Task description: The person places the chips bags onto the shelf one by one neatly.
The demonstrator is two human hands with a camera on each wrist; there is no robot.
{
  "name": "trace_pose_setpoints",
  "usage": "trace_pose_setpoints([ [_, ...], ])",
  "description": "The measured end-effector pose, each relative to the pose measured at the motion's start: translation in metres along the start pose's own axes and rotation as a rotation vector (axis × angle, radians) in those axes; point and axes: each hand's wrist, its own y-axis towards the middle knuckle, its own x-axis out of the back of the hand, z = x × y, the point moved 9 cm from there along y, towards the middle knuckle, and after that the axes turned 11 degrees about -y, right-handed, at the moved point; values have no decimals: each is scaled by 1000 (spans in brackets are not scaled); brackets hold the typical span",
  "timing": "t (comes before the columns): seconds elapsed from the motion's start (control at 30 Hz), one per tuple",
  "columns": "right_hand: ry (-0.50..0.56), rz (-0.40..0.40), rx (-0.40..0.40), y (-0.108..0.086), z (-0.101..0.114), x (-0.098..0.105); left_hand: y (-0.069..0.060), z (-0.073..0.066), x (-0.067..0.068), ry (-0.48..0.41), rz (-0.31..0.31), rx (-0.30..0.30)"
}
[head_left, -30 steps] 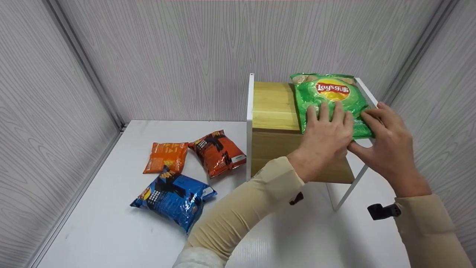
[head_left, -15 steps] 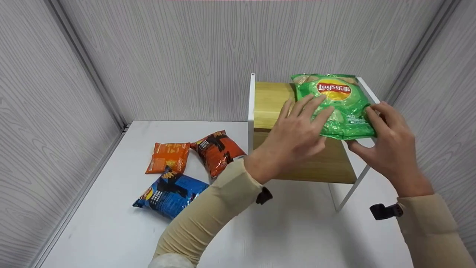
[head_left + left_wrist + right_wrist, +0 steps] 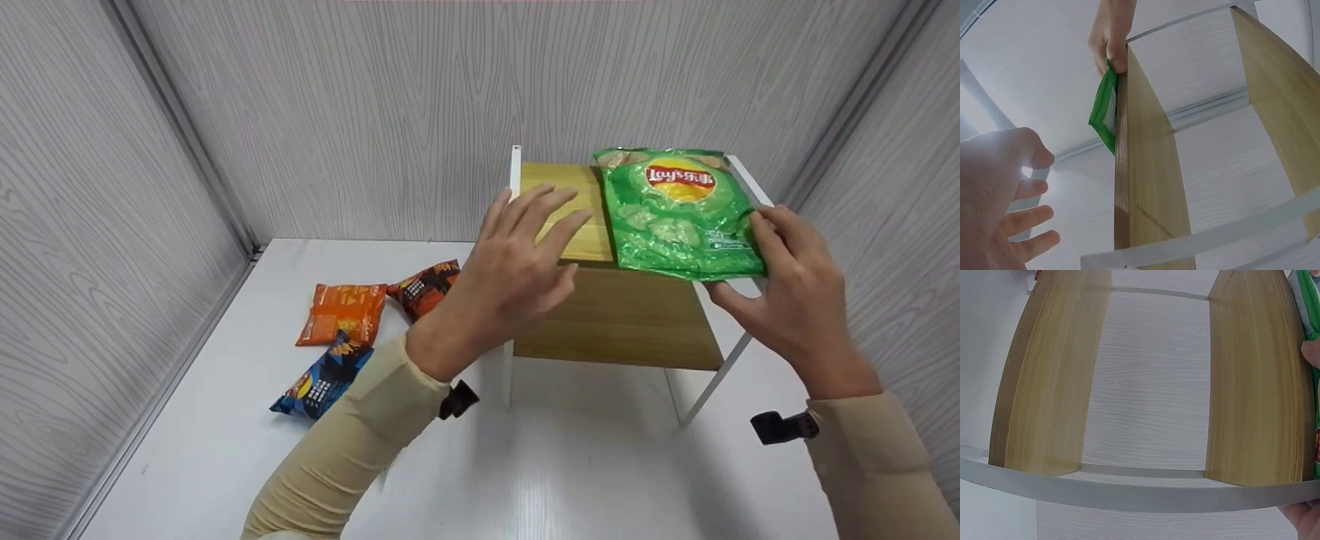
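A green Lay's potato chip bag lies flat on the right part of the upper board of a small two-tier wooden shelf with a white frame. Its front edge reaches slightly past the board. My right hand holds the bag's front right corner, fingers over the side and thumb at the front edge. In the left wrist view the thumb sits beside the green bag. My left hand hovers near the shelf's left post, fingers spread and holding nothing. The left wrist view shows that hand apart from the board.
On the white table at left lie an orange snack bag, a red-and-black bag and a blue bag. My left arm partly covers the last two. Below the upper board is the lower board.
My left hand has lifted off the green chip bag and moved left, past the shelf's left side. The right hand stays at the bag's corner, and the bag stays in place.
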Motion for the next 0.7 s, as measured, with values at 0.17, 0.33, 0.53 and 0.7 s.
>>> trace_pose_setpoints([
  [0.17, 6, 25, -10, -1, -1, -1, -15, 13, 13, -37, -66, 9],
  [0.33, 27, 60, -12, -1, -2, -1, -34, 32, 23, -82, -138, 33],
  [0.53, 80, 69, -26, -1, -3, -1, -56, 60, 21, -134, -176, 96],
  [0.7, 98, 70, -74, -1, -6, -2, -74, 80, 10, -135, -162, 166],
])
